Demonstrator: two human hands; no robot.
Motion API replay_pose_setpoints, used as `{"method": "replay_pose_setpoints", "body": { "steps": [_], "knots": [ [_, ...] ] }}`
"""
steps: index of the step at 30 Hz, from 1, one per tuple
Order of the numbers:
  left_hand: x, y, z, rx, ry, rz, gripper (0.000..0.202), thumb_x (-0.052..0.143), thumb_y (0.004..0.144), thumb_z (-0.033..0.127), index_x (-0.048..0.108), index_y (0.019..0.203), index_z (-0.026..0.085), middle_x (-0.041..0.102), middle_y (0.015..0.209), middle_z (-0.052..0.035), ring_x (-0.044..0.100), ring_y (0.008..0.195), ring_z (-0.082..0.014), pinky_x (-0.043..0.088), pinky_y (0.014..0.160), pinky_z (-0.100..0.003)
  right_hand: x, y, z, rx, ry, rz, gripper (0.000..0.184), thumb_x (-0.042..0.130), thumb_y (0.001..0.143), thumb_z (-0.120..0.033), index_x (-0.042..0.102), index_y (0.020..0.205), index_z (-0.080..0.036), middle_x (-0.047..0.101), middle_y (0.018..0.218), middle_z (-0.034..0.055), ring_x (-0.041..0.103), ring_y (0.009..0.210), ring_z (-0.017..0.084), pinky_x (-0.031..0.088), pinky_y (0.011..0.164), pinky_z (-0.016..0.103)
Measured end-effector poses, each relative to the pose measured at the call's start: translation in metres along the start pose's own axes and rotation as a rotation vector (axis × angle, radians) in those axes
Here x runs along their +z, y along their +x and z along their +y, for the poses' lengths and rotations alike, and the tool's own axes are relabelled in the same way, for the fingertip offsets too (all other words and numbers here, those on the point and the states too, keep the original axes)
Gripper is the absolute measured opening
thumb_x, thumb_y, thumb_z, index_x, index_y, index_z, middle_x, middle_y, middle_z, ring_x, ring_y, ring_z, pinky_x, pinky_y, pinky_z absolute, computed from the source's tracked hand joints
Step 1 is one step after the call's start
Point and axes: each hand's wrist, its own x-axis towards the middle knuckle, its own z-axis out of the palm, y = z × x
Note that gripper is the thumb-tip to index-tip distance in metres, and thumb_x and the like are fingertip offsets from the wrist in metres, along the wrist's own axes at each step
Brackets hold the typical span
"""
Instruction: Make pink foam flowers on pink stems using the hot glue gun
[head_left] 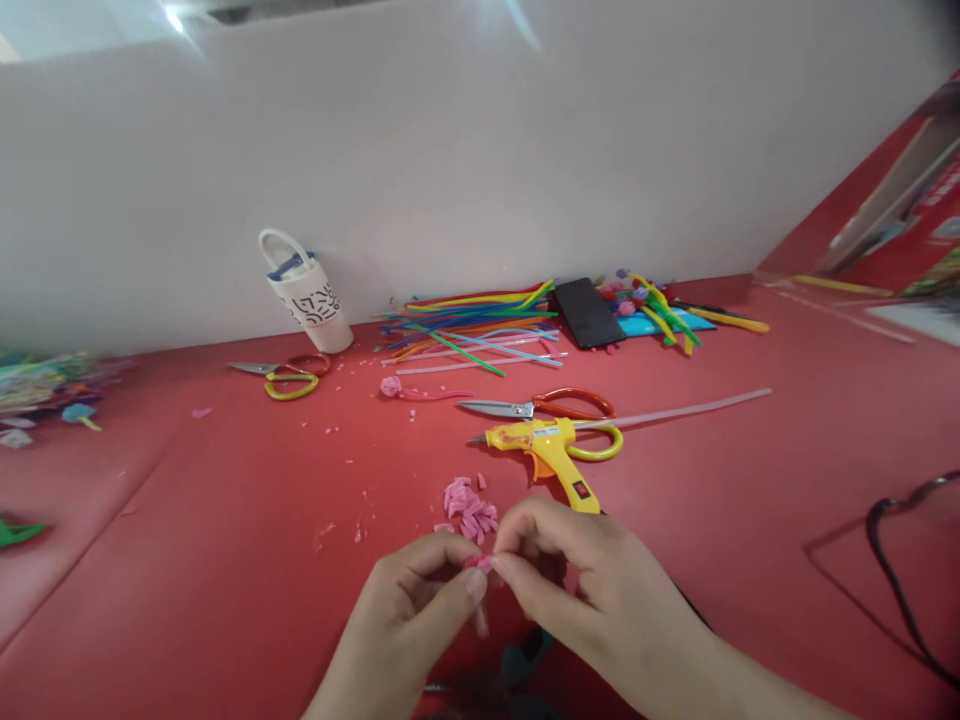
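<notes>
My left hand (416, 605) and my right hand (577, 580) meet low in the middle of the view, fingertips pinched together on a small pink piece (478, 563). Just beyond them lies a little heap of cut pink bits (469, 505) on the red table (225, 560). A yellow glue gun (544, 445) lies past the heap, with a clear glue stick (690, 407) running out of its back to the right. Red-and-yellow scissors (559, 412) lie next to the gun.
Coloured straws (472, 320) lie near the white wall, beside a black phone (586, 312) and a cluster of finished pieces (660, 310). A small white bag (306, 295) and second scissors (289, 377) sit back left. A black cable (900, 570) curves at right.
</notes>
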Motion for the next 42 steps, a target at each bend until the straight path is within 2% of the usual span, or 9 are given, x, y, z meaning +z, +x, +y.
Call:
{"method": "replay_pose_setpoints", "body": {
  "steps": [12, 17, 21, 24, 31, 36, 38, 40, 42],
  "knots": [
    [0.003, -0.001, 0.004, 0.113, 0.253, 0.075, 0.015, 0.057, 0.078, 0.030, 0.068, 0.078, 0.020, 0.061, 0.068, 0.0003, 0.054, 0.065, -0.0144, 0.043, 0.062, -0.023, 0.002, 0.000, 0.000, 0.004, -0.054, 0.021, 0.014, 0.047, 0.079, -0.012, 0.047, 0.069, -0.021, 0.053, 0.056, -0.0068, 0.049, 0.049, 0.007, 0.030, 0.043, 0.017],
    [0.002, -0.001, 0.004, 0.045, 0.030, 0.072, 0.010, 0.063, 0.074, 0.027, 0.069, 0.073, 0.019, 0.060, 0.062, 0.0008, 0.049, 0.056, -0.0093, 0.039, 0.054, -0.018, -0.001, -0.002, 0.000, 0.008, -0.008, 0.004, 0.013, 0.047, 0.081, -0.015, 0.049, 0.070, -0.021, 0.054, 0.057, -0.0064, 0.051, 0.050, 0.008, 0.034, 0.045, 0.017],
    [0.000, -0.001, 0.002, -0.097, -0.340, 0.032, 0.012, 0.064, 0.074, 0.027, 0.067, 0.071, 0.016, 0.058, 0.052, 0.0023, 0.028, 0.038, -0.0010, 0.019, 0.038, -0.013, -0.003, -0.003, 0.000, -0.028, 0.027, 0.025, 0.003, 0.049, 0.082, -0.021, 0.052, 0.081, -0.022, 0.057, 0.057, -0.0062, 0.053, 0.050, 0.009, 0.037, 0.046, 0.017],
    [-0.002, 0.001, 0.001, -0.119, -0.477, -0.021, 0.012, 0.063, 0.074, 0.025, 0.066, 0.068, 0.015, 0.057, 0.051, 0.0026, 0.025, 0.035, 0.0004, 0.016, 0.037, -0.014, 0.001, -0.004, 0.002, -0.116, -0.075, 0.033, 0.005, 0.051, 0.080, -0.018, 0.051, 0.083, -0.022, 0.057, 0.057, -0.0063, 0.053, 0.051, 0.009, 0.038, 0.050, 0.018],
    [-0.001, 0.002, -0.001, -0.106, -0.488, -0.028, 0.014, 0.064, 0.074, 0.025, 0.065, 0.066, 0.013, 0.058, 0.051, 0.0021, 0.025, 0.035, 0.0006, 0.015, 0.036, -0.015, 0.011, -0.009, 0.012, -0.408, -0.360, 0.141, 0.008, 0.050, 0.083, -0.014, 0.055, 0.085, -0.020, 0.065, 0.066, -0.0009, 0.057, 0.054, 0.011, 0.039, 0.054, 0.021],
    [0.000, 0.002, 0.000, -0.083, -0.411, 0.027, 0.016, 0.065, 0.073, 0.026, 0.065, 0.065, 0.013, 0.056, 0.051, 0.0022, 0.025, 0.036, 0.0000, 0.015, 0.037, -0.016, 0.011, -0.009, 0.014, -0.577, -0.508, 0.362, 0.022, 0.039, 0.088, -0.010, 0.059, 0.084, -0.019, 0.067, 0.067, 0.0016, 0.059, 0.056, 0.014, 0.040, 0.056, 0.025],
    [0.002, 0.003, 0.000, -0.080, -0.379, 0.070, 0.015, 0.067, 0.072, 0.026, 0.065, 0.065, 0.013, 0.056, 0.051, 0.0021, 0.024, 0.036, 0.0001, 0.014, 0.038, -0.016, 0.010, -0.008, 0.014, -0.634, -0.575, 0.341, 0.027, 0.035, 0.089, -0.009, 0.060, 0.084, -0.017, 0.066, 0.065, 0.0022, 0.057, 0.054, 0.014, 0.039, 0.054, 0.026],
    [0.002, 0.003, 0.001, -0.072, -0.347, 0.093, 0.014, 0.069, 0.070, 0.026, 0.066, 0.065, 0.013, 0.057, 0.051, 0.0017, 0.025, 0.037, -0.0001, 0.013, 0.038, -0.016, 0.007, -0.008, 0.014, -0.616, -0.574, 0.282, 0.027, 0.035, 0.088, -0.010, 0.060, 0.082, -0.017, 0.064, 0.062, 0.0015, 0.055, 0.053, 0.014, 0.037, 0.053, 0.026],
    [0.001, 0.003, 0.003, -0.063, -0.333, 0.105, 0.014, 0.069, 0.069, 0.027, 0.068, 0.067, 0.013, 0.058, 0.051, 0.0011, 0.026, 0.038, -0.0004, 0.014, 0.038, -0.016, 0.003, -0.008, 0.011, -0.485, -0.484, 0.246, 0.024, 0.035, 0.088, -0.012, 0.056, 0.078, -0.018, 0.061, 0.060, -0.0008, 0.053, 0.051, 0.012, 0.036, 0.051, 0.024]
  ]
}}
